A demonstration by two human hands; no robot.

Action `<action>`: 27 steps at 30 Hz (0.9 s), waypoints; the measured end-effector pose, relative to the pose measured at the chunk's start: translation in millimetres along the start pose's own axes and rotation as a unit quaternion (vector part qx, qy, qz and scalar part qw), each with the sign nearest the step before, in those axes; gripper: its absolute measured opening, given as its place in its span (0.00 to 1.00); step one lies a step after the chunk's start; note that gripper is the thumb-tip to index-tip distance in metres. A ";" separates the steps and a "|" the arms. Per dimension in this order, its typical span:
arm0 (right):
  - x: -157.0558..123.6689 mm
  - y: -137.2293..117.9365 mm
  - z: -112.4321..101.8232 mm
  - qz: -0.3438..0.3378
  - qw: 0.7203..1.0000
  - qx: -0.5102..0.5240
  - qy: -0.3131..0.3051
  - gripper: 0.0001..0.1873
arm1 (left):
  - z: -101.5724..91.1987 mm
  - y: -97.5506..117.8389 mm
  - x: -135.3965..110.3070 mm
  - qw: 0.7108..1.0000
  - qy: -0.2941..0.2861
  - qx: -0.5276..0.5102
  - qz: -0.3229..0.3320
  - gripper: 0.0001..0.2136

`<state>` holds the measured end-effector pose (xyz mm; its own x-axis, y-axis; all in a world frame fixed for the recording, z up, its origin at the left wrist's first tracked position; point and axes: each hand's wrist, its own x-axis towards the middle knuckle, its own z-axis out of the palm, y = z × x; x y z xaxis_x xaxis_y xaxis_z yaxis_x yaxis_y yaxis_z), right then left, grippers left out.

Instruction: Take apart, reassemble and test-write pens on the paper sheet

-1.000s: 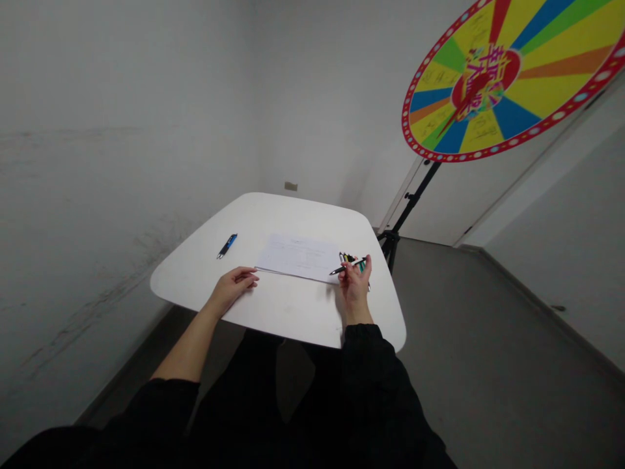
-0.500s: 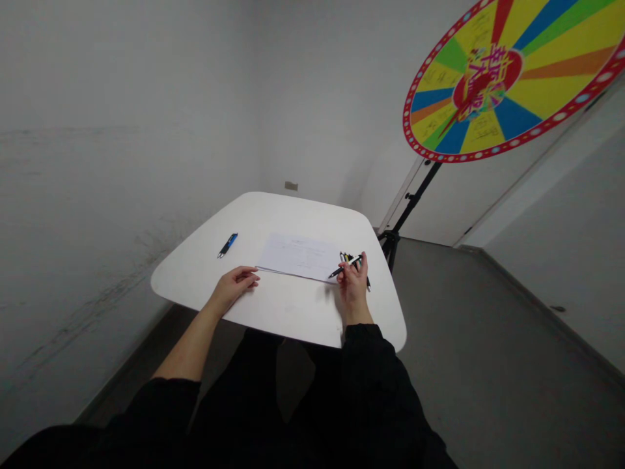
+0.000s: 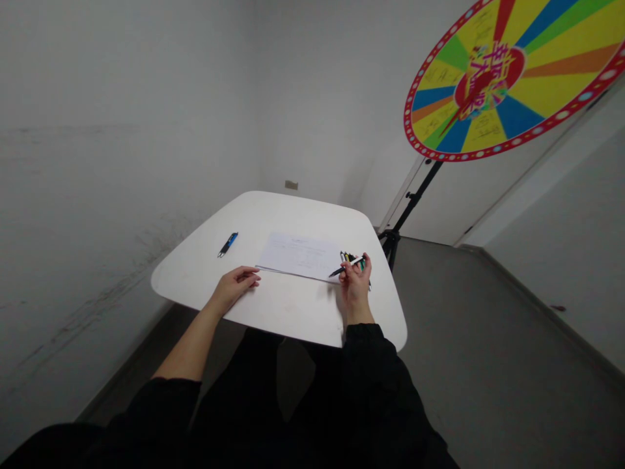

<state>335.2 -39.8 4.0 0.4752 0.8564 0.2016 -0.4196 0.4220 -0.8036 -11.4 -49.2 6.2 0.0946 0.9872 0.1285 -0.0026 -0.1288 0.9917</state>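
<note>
My right hand (image 3: 355,284) is closed around a black pen (image 3: 343,268) that points left over the right edge of a sheet of paper (image 3: 301,255). Several more pens (image 3: 347,256) lie bunched just beyond the fingers. My left hand (image 3: 235,285) rests on the white table (image 3: 288,311) at the paper's near left corner, fingers curled loosely with nothing in them. A blue and black pen (image 3: 227,244) lies alone on the table's left side, well clear of both hands.
A colourful prize wheel (image 3: 508,71) on a black tripod stand (image 3: 407,208) stands to the right behind the table. White walls close in on the left and back. Grey floor (image 3: 488,365) stretches to the right.
The right hand has shifted the pen slightly, from tilted low over the paper to raised a little. The left hand and the rest stay put.
</note>
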 end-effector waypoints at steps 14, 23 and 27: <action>9.8 1.3 10.9 0.003 0.994 -0.102 0.035 0.19 | 11.3 5.0 -4.1 0.927 -0.033 0.311 0.206 0.10; 27.0 -10.2 33.1 0.122 0.952 -0.252 -0.121 0.18 | 65.7 -2.1 6.5 0.817 -0.135 0.454 0.330 0.16; 36.5 -0.5 39.3 0.126 0.924 -0.323 -0.163 0.17 | 103.3 0.6 11.3 0.804 -0.141 0.478 0.324 0.17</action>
<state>322.4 2.9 33.8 0.1226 0.9918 0.0360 0.1136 0.0220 -0.9933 92.5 -47.9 7.3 0.6033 0.6408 0.4749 0.6115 -0.7539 0.2404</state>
